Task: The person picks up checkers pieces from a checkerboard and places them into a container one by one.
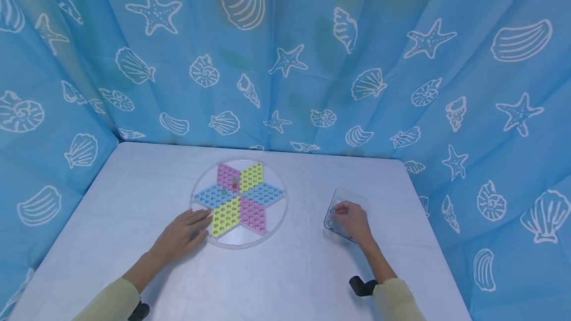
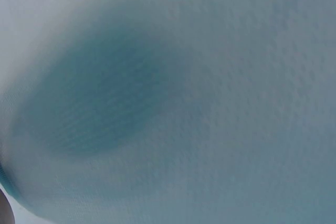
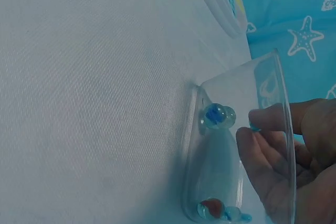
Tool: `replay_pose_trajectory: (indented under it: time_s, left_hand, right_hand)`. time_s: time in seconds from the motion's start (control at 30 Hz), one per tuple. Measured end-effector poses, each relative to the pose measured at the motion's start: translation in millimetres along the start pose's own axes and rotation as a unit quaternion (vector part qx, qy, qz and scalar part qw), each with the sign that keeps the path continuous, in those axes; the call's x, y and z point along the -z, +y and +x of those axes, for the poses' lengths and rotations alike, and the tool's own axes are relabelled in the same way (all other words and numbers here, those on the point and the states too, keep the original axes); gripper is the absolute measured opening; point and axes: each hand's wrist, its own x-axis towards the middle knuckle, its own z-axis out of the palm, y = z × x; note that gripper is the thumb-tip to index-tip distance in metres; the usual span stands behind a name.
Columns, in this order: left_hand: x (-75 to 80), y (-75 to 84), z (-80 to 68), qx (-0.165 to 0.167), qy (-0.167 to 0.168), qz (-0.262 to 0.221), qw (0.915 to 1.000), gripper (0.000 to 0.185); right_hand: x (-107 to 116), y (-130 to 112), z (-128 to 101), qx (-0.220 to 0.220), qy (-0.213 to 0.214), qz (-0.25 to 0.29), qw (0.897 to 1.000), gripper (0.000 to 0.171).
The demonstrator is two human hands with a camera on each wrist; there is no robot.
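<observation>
The right hand (image 1: 353, 220) reaches into a clear container (image 1: 337, 201) on the desk (image 1: 134, 187) — fingertips (image 3: 262, 120) pinched near a blue marble (image 3: 216, 116). The left hand (image 1: 184, 234) lies flat, fingers straight, touching the star-patterned game board (image 1: 239, 202) — well apart from the container.

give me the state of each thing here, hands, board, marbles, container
left hand: flat on the table, fingers straight, touching the board's rim
right hand: fingers inside the container, pinching something small
board: flat on the table, two marbles near its middle
container: clear, open, a few marbles inside
table: covered with white cloth
</observation>
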Motion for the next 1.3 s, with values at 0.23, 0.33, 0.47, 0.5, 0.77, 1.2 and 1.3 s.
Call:
replay_pose_trajectory:
  time_s: [0.23, 0.33, 0.47, 0.5, 0.77, 1.2, 1.3]
  left_hand:
    - [-1.2, -0.4, 0.3, -0.003, 0.004, 0.002, 1.0000, 0.039]
    - [-1.7, -1.1, 0.6, -0.003, 0.005, 0.002, 1.0000, 0.040]
    - [-1.8, -1.7, 1.3, -0.003, 0.003, 0.004, 1.0000, 0.040]
    - [-1.8, -1.8, 1.4, -0.003, 0.003, 0.005, 1.0000, 0.040]
    - [-0.4, -0.9, 1.4, -0.006, 0.008, 0.000, 1.0000, 0.040]
    - [0.2, -0.5, -0.2, 0.005, -0.004, 0.006, 1.0000, 0.040]
    - [0.0, -0.8, 0.2, 0.008, -0.008, 0.004, 0.9999, 0.040]
  right_hand:
    - [-2.6, -0.6, 3.6, -0.011, -0.002, -0.012, 1.000, 0.017]
    - [-3.2, -1.5, 5.1, -0.016, -0.003, -0.023, 1.000, 0.017]
    - [-3.9, -2.9, 6.3, -0.023, -0.005, -0.037, 0.999, 0.016]
    - [-3.9, -3.4, 6.4, -0.022, -0.005, -0.039, 0.999, 0.016]
    - [-3.7, -7.1, 5.8, -0.014, -0.007, -0.043, 0.999, 0.016]
    - [-4.2, -8.0, 4.8, -0.022, -0.014, -0.046, 0.999, 0.017]
    - [-4.6, -5.5, 5.0, -0.019, -0.009, -0.044, 0.999, 0.018]
